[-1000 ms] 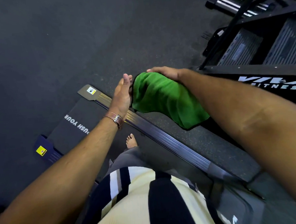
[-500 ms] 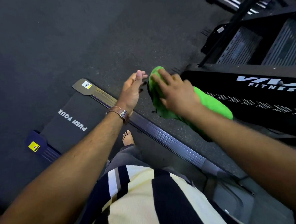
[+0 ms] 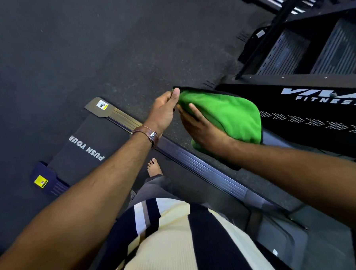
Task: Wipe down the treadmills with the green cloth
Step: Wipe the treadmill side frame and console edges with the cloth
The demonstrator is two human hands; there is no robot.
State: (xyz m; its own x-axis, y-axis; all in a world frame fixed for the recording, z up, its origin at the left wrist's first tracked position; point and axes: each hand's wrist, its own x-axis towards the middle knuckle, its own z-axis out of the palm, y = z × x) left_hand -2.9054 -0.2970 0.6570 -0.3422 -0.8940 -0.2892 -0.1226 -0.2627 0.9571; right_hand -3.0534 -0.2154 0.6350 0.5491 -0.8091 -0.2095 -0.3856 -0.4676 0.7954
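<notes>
The green cloth (image 3: 229,115) hangs bunched in the air between your two hands, above the strip of speckled floor (image 3: 107,56) that runs between the treadmill you stand on and the black machine to your right. Its far edge is dark-trimmed and pulled taut toward your left hand.

Your left hand (image 3: 163,113) pinches that upper corner of the cloth, thumb pressed against the side of the curled forefinger with the fabric caught between them; the remaining fingers are folded in behind. A brown leather watch strap (image 3: 147,133) circles that wrist. Your right hand (image 3: 201,127) grips the cloth from the near side: the thumb lies across the front of the fabric, and the other fingers go in under the folds, so you cannot tell from here how tightly they are curled, though they seem to be wrapped round the bundle.

Below your hands, the treadmill's ribbed side rail (image 3: 197,164) runs diagonally from the far left toward your body. To its left lies the dark belt (image 3: 95,143), printed with the words PUSH YOUR, with yellow warning stickers at both rear corners. Your bare foot (image 3: 154,167) rests near the rail, beneath the striped cream and dark shirt (image 3: 178,242). At right, the black machine's side panel (image 3: 316,115) carries white FITNESS lettering, and ridged steps rise behind it.
</notes>
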